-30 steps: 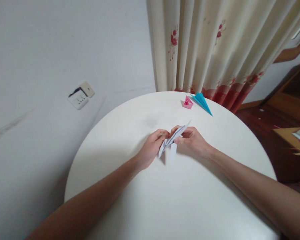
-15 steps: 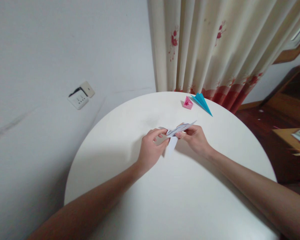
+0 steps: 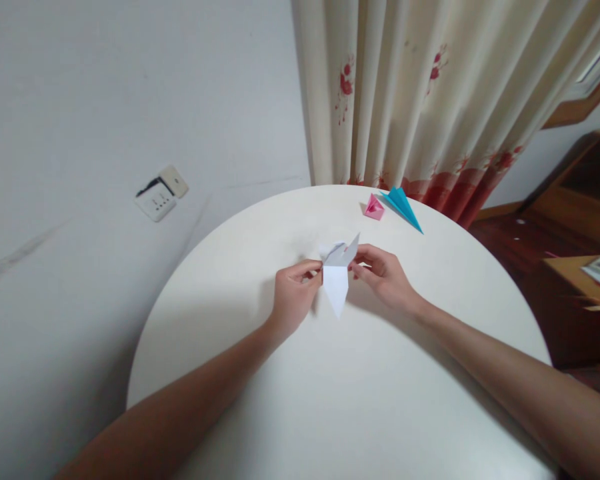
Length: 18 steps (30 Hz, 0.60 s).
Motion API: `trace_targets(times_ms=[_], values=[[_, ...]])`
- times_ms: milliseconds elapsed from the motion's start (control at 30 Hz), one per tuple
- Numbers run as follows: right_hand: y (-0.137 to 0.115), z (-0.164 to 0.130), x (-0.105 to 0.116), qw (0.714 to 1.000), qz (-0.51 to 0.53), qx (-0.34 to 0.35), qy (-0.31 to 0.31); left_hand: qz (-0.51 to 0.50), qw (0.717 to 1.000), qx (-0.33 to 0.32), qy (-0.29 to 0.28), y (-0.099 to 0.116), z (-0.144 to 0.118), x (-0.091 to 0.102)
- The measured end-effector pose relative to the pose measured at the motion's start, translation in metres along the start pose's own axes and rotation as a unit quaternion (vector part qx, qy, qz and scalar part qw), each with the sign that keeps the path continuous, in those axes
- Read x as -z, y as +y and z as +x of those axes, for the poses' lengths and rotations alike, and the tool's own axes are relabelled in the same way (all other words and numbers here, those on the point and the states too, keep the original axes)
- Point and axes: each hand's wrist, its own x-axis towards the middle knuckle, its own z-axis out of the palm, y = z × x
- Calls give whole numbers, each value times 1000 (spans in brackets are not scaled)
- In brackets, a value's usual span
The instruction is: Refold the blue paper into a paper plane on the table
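Note:
A folded white paper [image 3: 336,287] is held up over the table, its pointed flap hanging toward me and other flaps standing up behind. My left hand [image 3: 297,290] pinches its left edge between thumb and fingers. My right hand [image 3: 383,275] is at its right side, thumb and fingertips closed on the raised right flap; part of the grip is hidden behind the paper. Beyond the hands, a small pink folded paper piece [image 3: 374,208] lies beside a blue paper plane [image 3: 403,209] near the far edge.
The round white table [image 3: 330,400] fills the middle. A pale wall with a socket [image 3: 156,201] is on the left. Behind the table hangs a cream curtain [image 3: 385,100] with red flowers. At right, a cardboard box [image 3: 573,270] carries papers.
The white paper has turned and opened out, so its pointed flap now faces me. My right hand has shifted from across its top to its right side; my left hand moved slightly left.

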Motion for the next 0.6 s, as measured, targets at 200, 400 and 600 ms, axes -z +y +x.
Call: trace_targets(times_ms=[200,400,600], values=[[-4,-3,-5,999,-20,-27,10,-73,995,53,-31,0,0,-2],[-14,-4,-9,999,12,-28,33,-92,993,46,-59,2,-1,-4],[-15,-5,-9,999,13,10,52,-97,992,64,-57,0,-1,-4]])
